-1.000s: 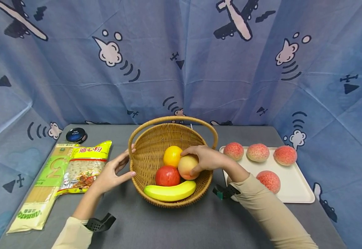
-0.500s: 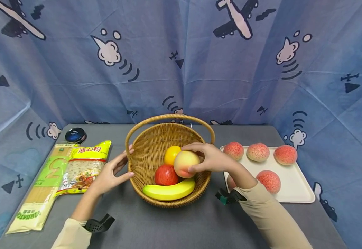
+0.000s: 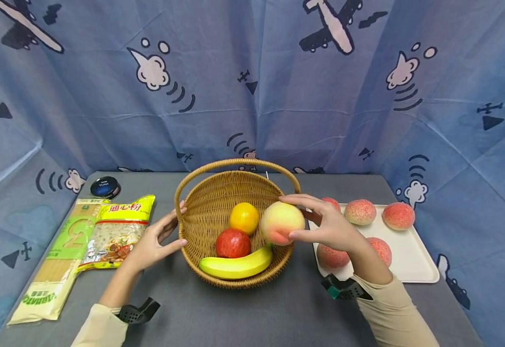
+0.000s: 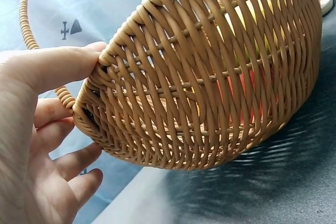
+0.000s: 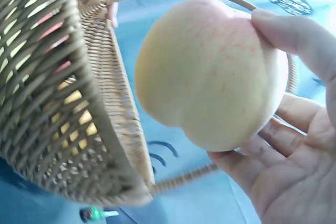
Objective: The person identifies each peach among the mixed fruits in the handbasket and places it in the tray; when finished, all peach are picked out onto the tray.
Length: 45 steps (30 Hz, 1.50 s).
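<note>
A pale yellow-pink peach (image 3: 282, 222) is held by my right hand (image 3: 330, 224) over the right rim of the wicker basket (image 3: 204, 207). In the right wrist view, thumb and fingers grip the peach (image 5: 210, 77) from one side. My left hand (image 3: 158, 241) holds the basket's left rim, thumb in front and fingers behind near the handle base, as the left wrist view shows at the wicker wall (image 4: 173, 82). Inside the basket lie an orange (image 3: 243, 218), a red apple (image 3: 233, 243) and a yellow banana (image 3: 235, 266).
To the right, a cream tray (image 3: 413, 260) carries several speckled pink-red round fruits (image 3: 398, 216), partly covered by my right arm. On the left lie a noodle packet (image 3: 57, 270), a yellow pasta bag (image 3: 117, 233) and a round dark blue tin (image 3: 105, 187). A blue curtain (image 3: 217, 86) hangs behind.
My right hand has lifted the peach from beside the orange and carried it right to the basket's rim. The basket shifted slightly left early on. My left hand stays at the rim.
</note>
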Motion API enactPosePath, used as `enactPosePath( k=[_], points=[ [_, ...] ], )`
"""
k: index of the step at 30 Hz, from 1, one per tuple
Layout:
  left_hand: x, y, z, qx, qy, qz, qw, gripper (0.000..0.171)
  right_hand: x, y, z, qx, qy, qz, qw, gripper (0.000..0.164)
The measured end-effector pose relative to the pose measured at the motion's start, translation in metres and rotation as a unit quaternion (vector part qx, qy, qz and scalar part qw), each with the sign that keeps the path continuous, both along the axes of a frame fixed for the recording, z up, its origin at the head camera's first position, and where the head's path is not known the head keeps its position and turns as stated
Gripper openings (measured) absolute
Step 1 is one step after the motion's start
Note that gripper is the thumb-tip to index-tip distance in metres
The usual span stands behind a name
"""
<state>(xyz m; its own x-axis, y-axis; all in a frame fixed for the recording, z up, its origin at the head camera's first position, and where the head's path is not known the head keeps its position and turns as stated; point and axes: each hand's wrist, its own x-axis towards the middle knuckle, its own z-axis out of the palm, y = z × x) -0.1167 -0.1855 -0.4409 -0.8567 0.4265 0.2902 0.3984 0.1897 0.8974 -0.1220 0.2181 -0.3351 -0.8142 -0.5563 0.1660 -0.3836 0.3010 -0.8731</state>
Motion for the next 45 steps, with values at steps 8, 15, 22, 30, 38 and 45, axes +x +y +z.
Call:
enactPosePath(
  k=[8,15,22,30,38,45],
  points=[
    [0.001,0.0,0.0,0.002,-0.001,0.001,1.0,0.073,0.031,0.046,0.003,-0.095,0.038,-0.042,0.994,0.067],
    [0.001,0.002,0.001,0.001,-0.003,-0.002,1.0,0.074,0.054,0.099,-0.005,-0.189,0.048,-0.106,0.975,0.066],
    [0.002,0.002,0.002,0.001,-0.005,0.0,1.0,0.074,0.067,0.149,-0.029,-0.271,0.025,-0.2,0.941,0.06],
    [0.002,0.002,0.002,-0.001,-0.003,-0.001,1.0,0.075,0.069,0.19,-0.063,-0.301,-0.03,-0.369,0.879,0.052],
    [0.001,0.001,0.001,-0.003,-0.009,-0.001,1.0,0.075,0.07,0.227,-0.099,-0.382,-0.112,-0.418,0.816,0.043],
    [0.001,0.002,0.002,-0.004,-0.01,0.002,0.9999,0.074,0.073,0.244,-0.122,-0.333,-0.175,-0.479,0.793,0.037]
  ],
)
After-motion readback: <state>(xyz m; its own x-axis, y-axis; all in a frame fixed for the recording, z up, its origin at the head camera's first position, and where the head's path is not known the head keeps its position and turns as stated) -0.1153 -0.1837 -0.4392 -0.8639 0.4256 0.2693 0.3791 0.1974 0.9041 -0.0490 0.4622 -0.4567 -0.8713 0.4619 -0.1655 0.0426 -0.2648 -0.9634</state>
